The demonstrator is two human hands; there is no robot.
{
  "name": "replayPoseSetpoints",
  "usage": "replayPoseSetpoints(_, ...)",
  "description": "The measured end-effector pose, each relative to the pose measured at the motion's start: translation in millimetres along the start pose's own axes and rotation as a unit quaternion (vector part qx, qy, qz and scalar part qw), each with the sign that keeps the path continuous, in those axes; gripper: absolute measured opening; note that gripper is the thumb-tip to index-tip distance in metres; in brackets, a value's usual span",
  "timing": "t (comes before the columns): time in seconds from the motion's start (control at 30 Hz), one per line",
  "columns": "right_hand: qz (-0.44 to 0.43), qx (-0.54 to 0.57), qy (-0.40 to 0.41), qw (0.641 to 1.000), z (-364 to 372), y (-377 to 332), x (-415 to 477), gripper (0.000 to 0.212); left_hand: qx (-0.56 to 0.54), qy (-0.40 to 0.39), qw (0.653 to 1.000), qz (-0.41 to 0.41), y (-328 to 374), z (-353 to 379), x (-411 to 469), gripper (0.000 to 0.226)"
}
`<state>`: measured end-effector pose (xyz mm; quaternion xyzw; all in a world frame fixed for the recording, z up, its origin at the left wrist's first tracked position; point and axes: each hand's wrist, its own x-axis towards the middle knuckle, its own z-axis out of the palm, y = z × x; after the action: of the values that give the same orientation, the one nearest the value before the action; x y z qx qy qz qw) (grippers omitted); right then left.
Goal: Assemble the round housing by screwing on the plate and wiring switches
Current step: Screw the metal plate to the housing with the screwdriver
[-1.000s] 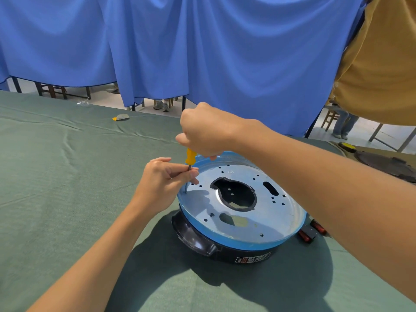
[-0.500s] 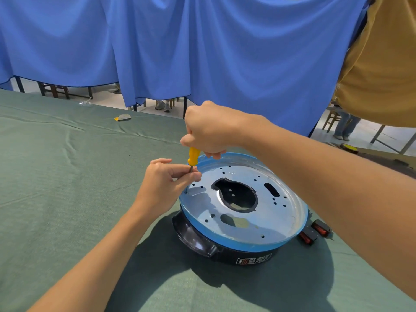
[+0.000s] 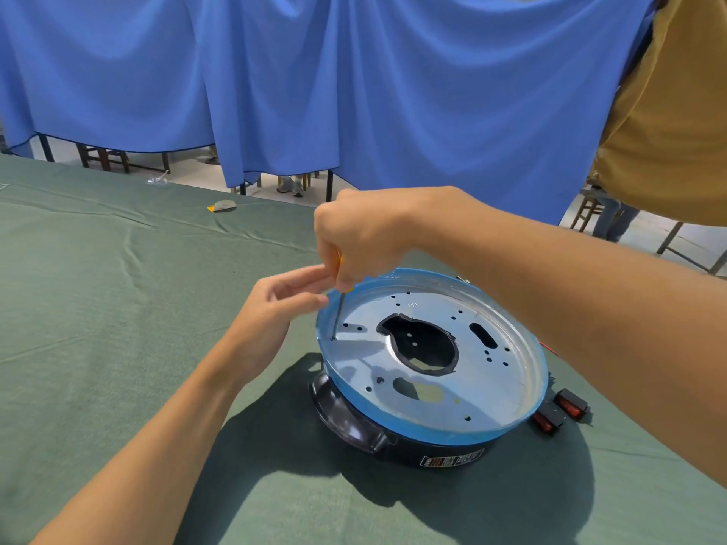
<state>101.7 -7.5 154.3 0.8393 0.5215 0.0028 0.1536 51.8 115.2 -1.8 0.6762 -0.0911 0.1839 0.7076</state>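
A round black housing [image 3: 356, 426] stands on the green table, capped by a silver metal plate [image 3: 491, 391] with a blue rim and several holes. My right hand [image 3: 362, 234] grips the yellow handle of a screwdriver [image 3: 337, 314], held nearly upright with its tip in a hole at the plate's left edge. My left hand [image 3: 275, 304] hovers just left of the shaft with fingers loosely extended, holding nothing. Two black rocker switches with red buttons [image 3: 560, 411] lie on the cloth at the housing's right side.
The green cloth-covered table [image 3: 118, 348] stretches left and toward me. A small grey and yellow object [image 3: 222, 206] lies near its far edge. Blue curtains [image 3: 314, 92] hang behind. A person in a mustard shirt [image 3: 668, 131] stands at the far right.
My left hand let go of the screwdriver shaft and opened beside it. My right hand slid lower on the handle, and the shaft now shows down to the plate.
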Motion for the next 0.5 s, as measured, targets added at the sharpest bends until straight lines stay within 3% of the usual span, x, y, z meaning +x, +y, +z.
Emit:
replayPoseSetpoints(0.07, 0.003, 0.002, -0.014, 1.000, 0.4, 2.7, 1.1, 0.013, -0.041, 0.073, 0.996, -0.024, -3.3, -4.4, 4.8, 0.043)
replayPoseSetpoints(0.17, 0.000, -0.002, -0.015, 1.000, 3.6, 0.4, 3.0, 0.016, -0.028, 0.151, 0.984, -0.092, -13.6, -0.8, 9.8, 0.034)
replayPoseSetpoints(0.3, 0.020, 0.007, -0.034, 0.999, 3.6, -5.8, 6.6, 0.026, -0.007, 0.120, 0.982, -0.149, -20.2, 12.9, 9.5, 0.032)
replayPoseSetpoints(0.5, 0.056, 0.060, -0.108, 0.991, -4.2, -12.6, 7.8, 0.045, -0.002, 0.103, 0.982, -0.159, -20.2, 26.1, 3.2, 0.037)
